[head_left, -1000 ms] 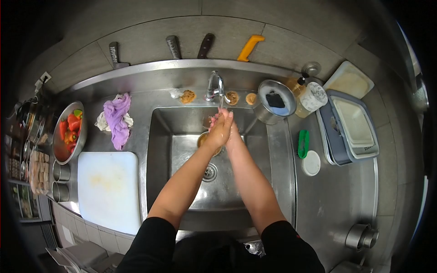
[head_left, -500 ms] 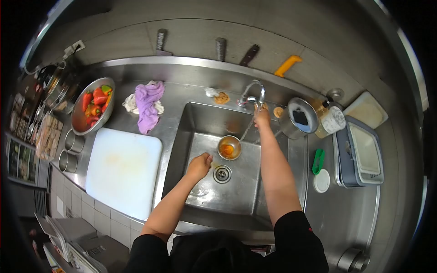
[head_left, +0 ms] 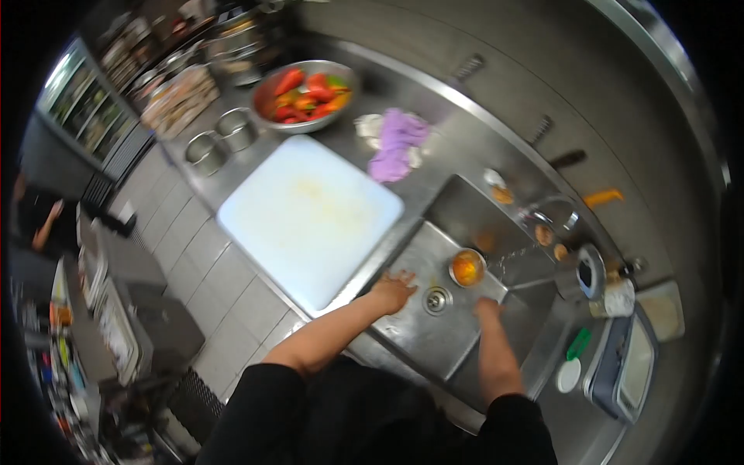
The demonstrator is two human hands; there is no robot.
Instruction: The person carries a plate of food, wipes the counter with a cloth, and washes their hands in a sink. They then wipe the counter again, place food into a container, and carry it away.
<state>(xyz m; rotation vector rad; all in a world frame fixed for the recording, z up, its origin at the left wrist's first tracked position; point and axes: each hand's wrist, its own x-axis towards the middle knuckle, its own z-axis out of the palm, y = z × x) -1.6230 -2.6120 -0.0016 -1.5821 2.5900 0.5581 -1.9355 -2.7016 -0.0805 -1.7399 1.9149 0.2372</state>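
A steel sink (head_left: 403,329) lies below me, with a small metal bowl (head_left: 467,267) holding something orange near its middle. Water runs from the faucet (head_left: 559,211) at the back. My left hand (head_left: 394,292) is over the sink's left side, fingers spread and holding nothing. My right hand (head_left: 488,308) is just below the small bowl, apart from it; its fingers are blurred. The drain (head_left: 437,300) lies between my hands.
A white cutting board (head_left: 310,217) lies left of the sink. Behind it are a bowl of peppers (head_left: 306,97) and a purple cloth (head_left: 400,144). Grey tubs (head_left: 620,364) stand at the right. Part of another person (head_left: 46,221) shows at the far left.
The view has turned toward the left. My right hand has left the faucet and come down into the sink. My left hand has opened its fingers.
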